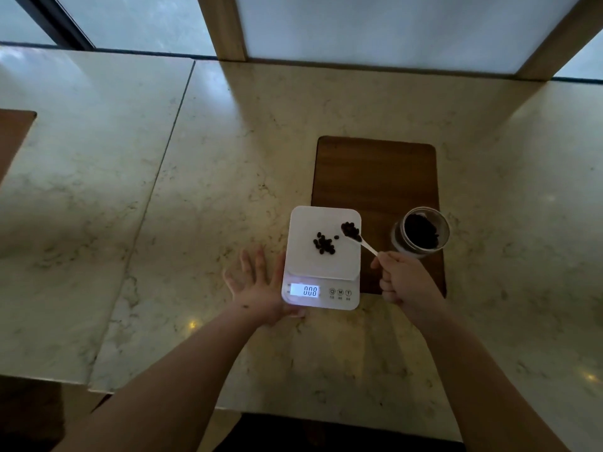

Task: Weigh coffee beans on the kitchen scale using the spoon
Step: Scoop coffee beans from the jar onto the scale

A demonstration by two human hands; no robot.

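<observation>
A white kitchen scale (308, 265) sits on the marble counter, its display lit. A small pile of coffee beans (324, 244) lies on its platform. My right hand (403, 278) is closed around the handle of a white spoon (367, 245); the spoon's bowl, full of beans, hovers over the platform's right edge. My left hand (257, 285) lies flat with fingers spread, against the left side of the scale, thumb at its front corner. An open glass jar (421, 232) of coffee beans stands to the right of the scale.
The jar stands on a dark wooden board (375, 177) behind and right of the scale. The marble counter (163, 190) runs wide to the left with a seam. Wooden window posts (225, 27) rise at the back. The counter's front edge is near me.
</observation>
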